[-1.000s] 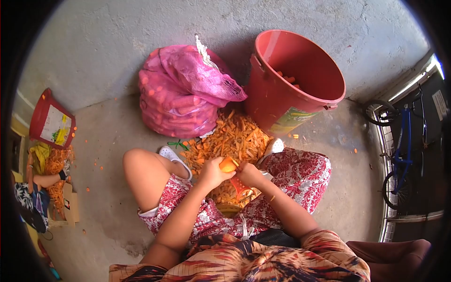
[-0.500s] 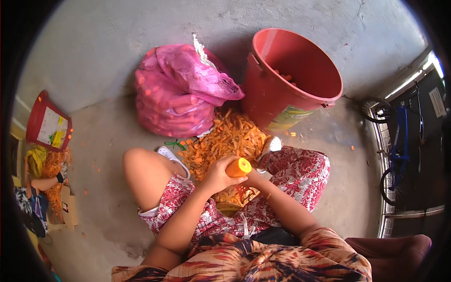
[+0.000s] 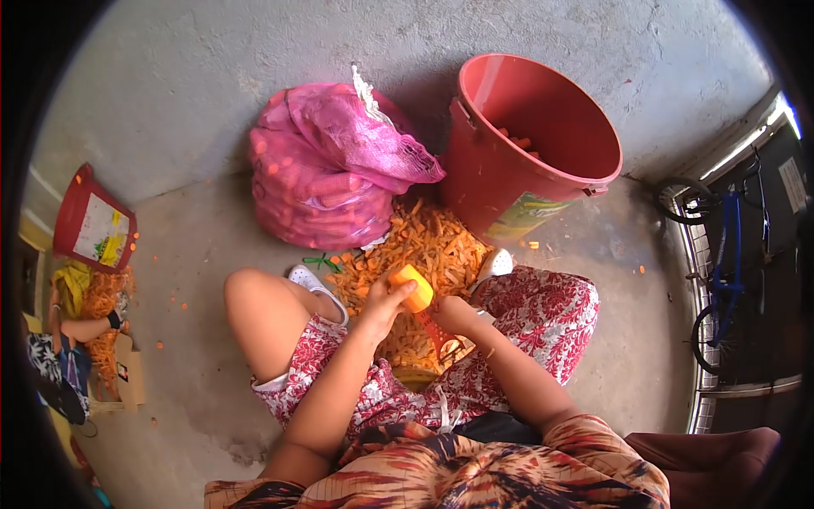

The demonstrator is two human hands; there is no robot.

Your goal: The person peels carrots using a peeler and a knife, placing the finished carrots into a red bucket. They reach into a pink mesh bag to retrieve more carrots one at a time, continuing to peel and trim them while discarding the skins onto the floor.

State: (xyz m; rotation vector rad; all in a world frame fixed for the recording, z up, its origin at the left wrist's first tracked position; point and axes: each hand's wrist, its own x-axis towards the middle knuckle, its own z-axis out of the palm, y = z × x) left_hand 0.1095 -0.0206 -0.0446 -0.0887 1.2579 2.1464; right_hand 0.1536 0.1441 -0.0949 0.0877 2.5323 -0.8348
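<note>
My left hand is wrapped round a thick orange carrot, whose pale, smooth side faces up. Just to its right, my right hand is closed on something; a red peeler-like tool extends from beside its fingers toward my lap, its far end partly hidden. Both hands are above a heap of orange peelings between my bent legs. Part of a yellow container shows beneath the hands, near my lap.
A pink mesh sack full of carrots leans by the wall. Right of it stands a large red bucket with carrot pieces inside. At far left are another red bucket and another person's arm. A blue bicycle is at right.
The carrot has tilted and shifted slightly up and left with my left hand. My right hand has moved slightly away from it, and more of the red tool shows.
</note>
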